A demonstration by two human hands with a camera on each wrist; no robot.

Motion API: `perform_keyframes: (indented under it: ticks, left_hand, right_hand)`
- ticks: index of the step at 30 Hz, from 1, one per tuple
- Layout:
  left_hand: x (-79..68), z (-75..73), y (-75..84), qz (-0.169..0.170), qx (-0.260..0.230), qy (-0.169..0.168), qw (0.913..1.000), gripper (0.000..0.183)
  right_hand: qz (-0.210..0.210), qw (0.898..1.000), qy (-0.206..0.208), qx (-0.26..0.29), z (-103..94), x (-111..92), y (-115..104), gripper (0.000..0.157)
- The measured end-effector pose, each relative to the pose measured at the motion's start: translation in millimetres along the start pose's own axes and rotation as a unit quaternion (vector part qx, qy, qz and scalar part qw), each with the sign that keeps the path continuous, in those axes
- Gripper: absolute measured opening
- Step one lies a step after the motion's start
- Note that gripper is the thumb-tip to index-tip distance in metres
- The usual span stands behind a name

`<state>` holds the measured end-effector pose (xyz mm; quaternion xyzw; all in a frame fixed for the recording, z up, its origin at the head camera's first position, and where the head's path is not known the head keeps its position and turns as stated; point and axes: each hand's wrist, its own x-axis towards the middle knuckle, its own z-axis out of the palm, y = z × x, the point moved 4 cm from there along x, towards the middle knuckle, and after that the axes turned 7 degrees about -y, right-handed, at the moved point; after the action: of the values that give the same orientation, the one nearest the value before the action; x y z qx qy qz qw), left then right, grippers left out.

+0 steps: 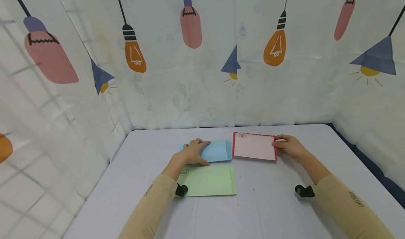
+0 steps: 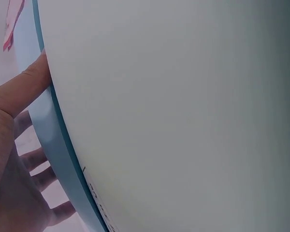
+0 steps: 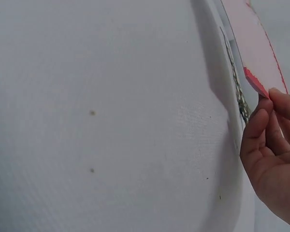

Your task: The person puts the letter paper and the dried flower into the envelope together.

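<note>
A light blue envelope (image 1: 219, 151) lies on the table, and my left hand (image 1: 192, 152) rests across its left part. The fingers are spread toward its far edge, with the thumb at its near edge. Just in front lies a larger pale green envelope (image 1: 209, 182) with small dark print at its upper left. My right hand (image 1: 291, 148) pinches the right edge of a pale pink, red-bordered envelope (image 1: 253, 146) between thumb and fingers. In the right wrist view, the red corner of this pink envelope (image 3: 255, 83) is raised off the table.
A white cloth with small specks covers the table (image 1: 265, 211). Behind it hangs a pale curtain (image 1: 202, 101) printed with lamps and bulbs. Dark fabric (image 1: 364, 154) runs along the right table edge. Small black devices (image 1: 305, 191) sit at both wrists.
</note>
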<state>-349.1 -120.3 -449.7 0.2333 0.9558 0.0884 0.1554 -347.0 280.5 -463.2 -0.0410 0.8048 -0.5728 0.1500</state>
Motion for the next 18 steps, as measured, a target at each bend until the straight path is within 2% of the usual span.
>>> perform_keyframes:
  ticks: [4,9,18]
  left_hand:
    - [0.5,-0.3,-0.1,0.0,-0.002,0.001,1.0,0.099]
    - [1.2,0.9,0.1,-0.002,0.001,-0.002,1.0,0.099]
    - [1.4,0.7,0.3,-0.002,-0.002,0.002,1.0,0.098]
  right_hand:
    - [-0.006,1.0,-0.011,0.006,4.7,0,-1,0.051]
    - [-0.008,1.0,-0.015,-0.012,12.0,0,-3,0.051]
    - [-0.02,0.993,0.02,-0.114,22.8,7,-12,0.041]
